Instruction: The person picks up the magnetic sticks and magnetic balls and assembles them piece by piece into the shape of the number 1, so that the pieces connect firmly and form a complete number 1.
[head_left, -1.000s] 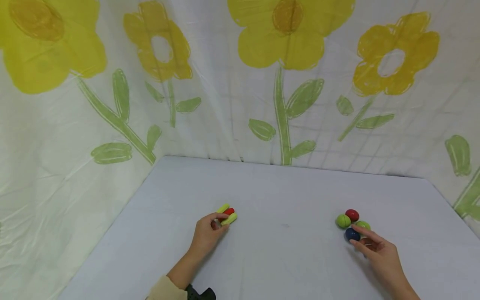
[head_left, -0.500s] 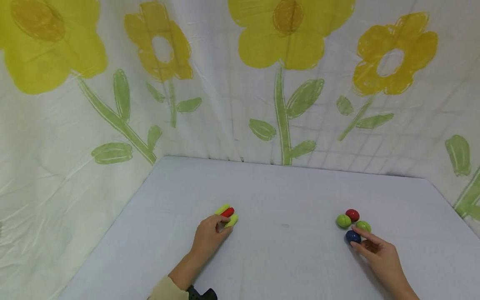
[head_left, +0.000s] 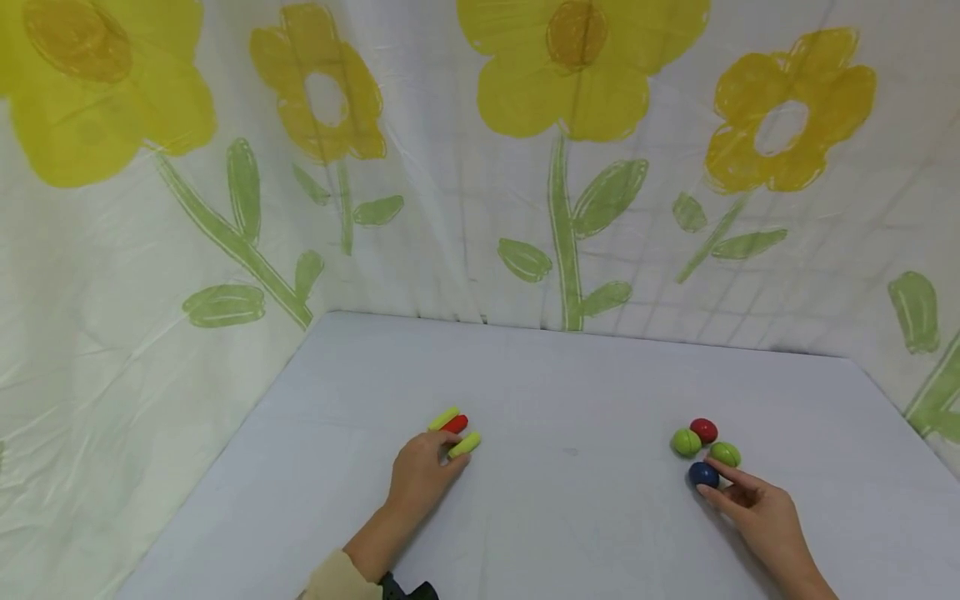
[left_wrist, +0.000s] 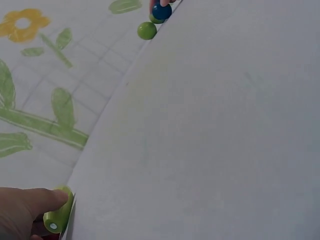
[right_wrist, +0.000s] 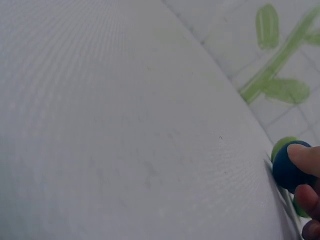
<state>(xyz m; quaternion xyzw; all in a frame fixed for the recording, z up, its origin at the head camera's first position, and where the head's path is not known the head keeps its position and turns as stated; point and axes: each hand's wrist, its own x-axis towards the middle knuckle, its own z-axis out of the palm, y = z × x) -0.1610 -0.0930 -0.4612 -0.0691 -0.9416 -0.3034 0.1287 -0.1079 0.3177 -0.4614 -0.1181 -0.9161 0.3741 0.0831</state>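
My left hand (head_left: 423, 471) pinches a short yellow-green rounded stick (head_left: 465, 445) between thumb and fingers. A pale dot marks the end of this stick (left_wrist: 56, 220) in the left wrist view. Just beyond the fingers, a red stick (head_left: 455, 424) and a second yellow-green stick (head_left: 444, 417) lie side by side, partly covered by the hand. On the right, my right hand (head_left: 765, 512) holds a dark blue ball (head_left: 703, 475) by thumb and forefinger. Close around that ball are two green balls, one left (head_left: 686, 442) and one right (head_left: 725, 454), and a red ball (head_left: 703, 430).
A white table (head_left: 570, 392) spreads beneath both hands, with a wide stretch between the two groups. Behind it hangs a white curtain (head_left: 435, 283) painted with yellow flowers. A dark band (head_left: 405, 590) shows at the left wrist, below a beige sleeve (head_left: 341, 577).
The left hand has drawn its yellow-green stick slightly right, apart from the red one. The blue ball has shifted a little toward the person, away from the other balls, still in the right fingers.
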